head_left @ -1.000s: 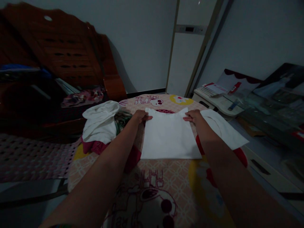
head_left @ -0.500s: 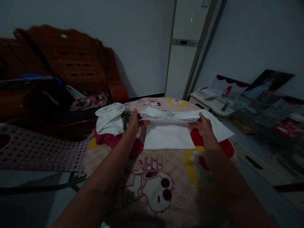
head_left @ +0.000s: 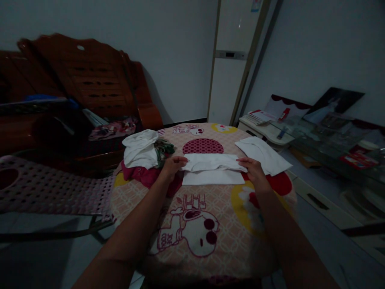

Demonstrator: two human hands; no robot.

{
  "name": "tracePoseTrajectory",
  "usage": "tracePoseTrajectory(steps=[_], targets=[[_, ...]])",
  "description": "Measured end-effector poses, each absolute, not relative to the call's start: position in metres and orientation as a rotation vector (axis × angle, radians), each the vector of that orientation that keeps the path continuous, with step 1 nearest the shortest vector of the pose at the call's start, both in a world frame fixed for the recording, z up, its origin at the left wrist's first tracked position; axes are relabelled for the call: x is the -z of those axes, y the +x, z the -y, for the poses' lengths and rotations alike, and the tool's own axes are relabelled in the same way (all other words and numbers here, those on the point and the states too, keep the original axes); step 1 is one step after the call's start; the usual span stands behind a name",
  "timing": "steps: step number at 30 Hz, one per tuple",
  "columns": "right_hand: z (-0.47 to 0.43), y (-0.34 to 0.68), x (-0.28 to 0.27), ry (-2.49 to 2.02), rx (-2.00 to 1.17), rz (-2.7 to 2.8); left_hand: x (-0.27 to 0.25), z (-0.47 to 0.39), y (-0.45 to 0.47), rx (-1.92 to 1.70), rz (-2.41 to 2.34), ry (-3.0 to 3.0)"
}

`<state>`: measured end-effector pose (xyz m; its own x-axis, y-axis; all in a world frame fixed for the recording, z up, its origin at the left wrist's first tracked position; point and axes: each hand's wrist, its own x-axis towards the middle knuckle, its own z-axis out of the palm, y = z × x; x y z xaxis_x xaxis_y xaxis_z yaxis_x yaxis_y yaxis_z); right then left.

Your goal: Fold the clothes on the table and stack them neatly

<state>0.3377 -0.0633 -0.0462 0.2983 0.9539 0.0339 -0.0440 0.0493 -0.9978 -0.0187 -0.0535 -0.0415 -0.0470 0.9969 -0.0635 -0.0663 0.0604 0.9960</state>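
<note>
White shirt (head_left: 214, 161) on round table (head_left: 195, 196), around the middle, between both hands, top part doubled over toward the person; flat lower strip shows on the near side. Left hand (head_left: 173, 165): thumb and fingers nearly together, pinching the shirt's left end. Right hand (head_left: 252, 167): same pinch, right end. Folded part looks a bit creased, its near edge uneven.

Second white garment (head_left: 264, 155) lies folded beyond the right hand, near the table's right edge, apart from the shirt. Left side of table: heap of white cloth (head_left: 140, 149), with green patterned cloth (head_left: 165, 149) beside it and magenta cloth (head_left: 138, 176) under it, reaching behind the left forearm.

Tablecloth is pinkish, cartoon dog (head_left: 198, 233) on the near side, dark pink oval (head_left: 203, 145) past the shirt. Wooden seat (head_left: 87, 76) back left, woven chair (head_left: 60, 188) left, glass shelf (head_left: 319, 136) right. Dim light.
</note>
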Motion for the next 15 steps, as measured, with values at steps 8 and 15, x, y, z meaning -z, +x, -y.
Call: tracePoseTrajectory(steps=[8, 15], targets=[[0.071, 0.351, 0.051, -1.584, -0.713, 1.425, 0.031, 0.061, -0.032, -0.73, -1.303, 1.349], [0.052, 0.339, 0.031, -1.85, -0.066, 1.732, 0.009, 0.042, -0.031, -0.709, -1.471, 2.14]])
